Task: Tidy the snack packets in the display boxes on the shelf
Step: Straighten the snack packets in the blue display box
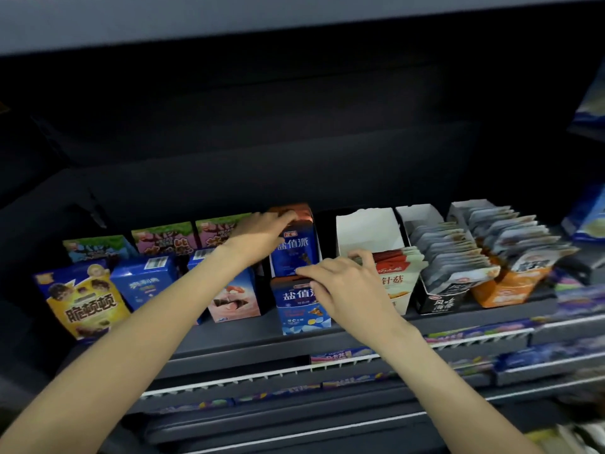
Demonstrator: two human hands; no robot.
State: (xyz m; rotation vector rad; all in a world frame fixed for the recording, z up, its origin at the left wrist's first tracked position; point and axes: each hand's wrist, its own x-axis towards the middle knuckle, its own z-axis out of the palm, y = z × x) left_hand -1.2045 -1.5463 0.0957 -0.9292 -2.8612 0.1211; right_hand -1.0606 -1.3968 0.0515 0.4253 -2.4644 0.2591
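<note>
Spanning the frame's middle band, a dark shelf (229, 329) under a grey upper ledge; lower tiers with price strips below. Item: rear blue box (296, 253), orange-topped, white lettering, centre frame. Item: front blue box (299, 311), same lettering, directly below it. Item: white display box (366, 234) with red-and-white packets (397, 273), right of centre; two further display boxes of grey packets beyond. Left hand (262, 235): fingers curled over the rear blue box's top edge. Right hand (343, 283): fingers spread on the front blue box's top, thumb touching the red-and-white packets.
</note>
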